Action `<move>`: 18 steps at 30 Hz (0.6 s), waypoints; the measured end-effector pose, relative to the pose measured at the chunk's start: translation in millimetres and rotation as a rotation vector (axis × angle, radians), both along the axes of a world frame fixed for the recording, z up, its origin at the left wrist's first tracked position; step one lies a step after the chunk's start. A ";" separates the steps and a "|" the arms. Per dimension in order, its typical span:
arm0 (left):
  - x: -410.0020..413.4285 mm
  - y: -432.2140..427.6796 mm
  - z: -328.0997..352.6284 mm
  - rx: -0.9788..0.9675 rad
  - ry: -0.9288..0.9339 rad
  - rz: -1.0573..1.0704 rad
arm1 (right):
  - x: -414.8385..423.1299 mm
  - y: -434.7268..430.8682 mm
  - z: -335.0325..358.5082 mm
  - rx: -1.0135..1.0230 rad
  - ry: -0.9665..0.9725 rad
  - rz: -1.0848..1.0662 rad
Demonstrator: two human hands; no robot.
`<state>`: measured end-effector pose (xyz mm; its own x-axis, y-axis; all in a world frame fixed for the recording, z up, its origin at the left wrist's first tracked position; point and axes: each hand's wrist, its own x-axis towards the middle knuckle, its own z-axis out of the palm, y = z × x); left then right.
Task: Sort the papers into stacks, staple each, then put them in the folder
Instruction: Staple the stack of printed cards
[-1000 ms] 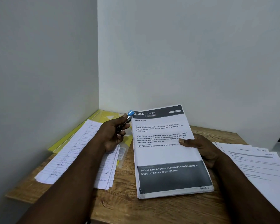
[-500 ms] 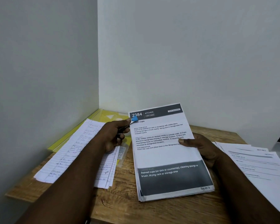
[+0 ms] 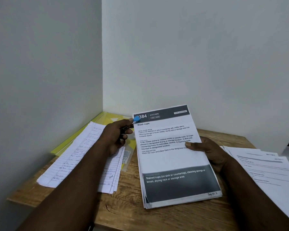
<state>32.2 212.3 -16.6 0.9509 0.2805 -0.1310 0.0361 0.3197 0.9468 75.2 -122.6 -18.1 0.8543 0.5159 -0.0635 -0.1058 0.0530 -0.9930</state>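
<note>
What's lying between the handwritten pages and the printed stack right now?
Head view: a small clear plastic packet lies between the handwritten pages and the printed stack. Nearer the camera, the wooden table is bare.

The printed stack (image 3: 173, 155) is seen as white with black text, and is crossed at its far and near ends by dark grey bands lettered in white. A bright blue tip is shown on the stapler (image 3: 136, 119). The folder (image 3: 107, 117), far left, is yellow. The handwritten sheets (image 3: 77, 155) are ruled white. Brown wood grain is displayed by the table (image 3: 123, 214).
</note>
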 end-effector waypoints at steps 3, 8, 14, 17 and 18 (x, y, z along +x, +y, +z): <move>0.0 -0.7 -0.5 -0.006 -0.005 0.010 | -0.2 0.4 0.0 0.003 -0.003 -0.016; 1.0 -0.3 -2.3 0.054 -0.046 0.035 | -1.8 1.2 1.4 0.008 -0.003 -0.027; 3.8 1.6 -4.1 0.092 -0.089 0.063 | -1.3 0.9 0.6 0.012 0.010 -0.017; 4.5 0.5 -3.5 0.088 -0.079 0.064 | -1.3 2.2 -0.8 0.021 0.009 -0.009; 4.1 0.0 -2.7 0.083 -0.076 0.058 | -0.9 2.0 -1.0 0.028 0.013 -0.005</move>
<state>36.4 212.3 -19.3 0.9391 0.3420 -0.0333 -0.0528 0.2392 0.9695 74.4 -120.6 -19.0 0.8563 0.5130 -0.0602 -0.1181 0.0810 -0.9897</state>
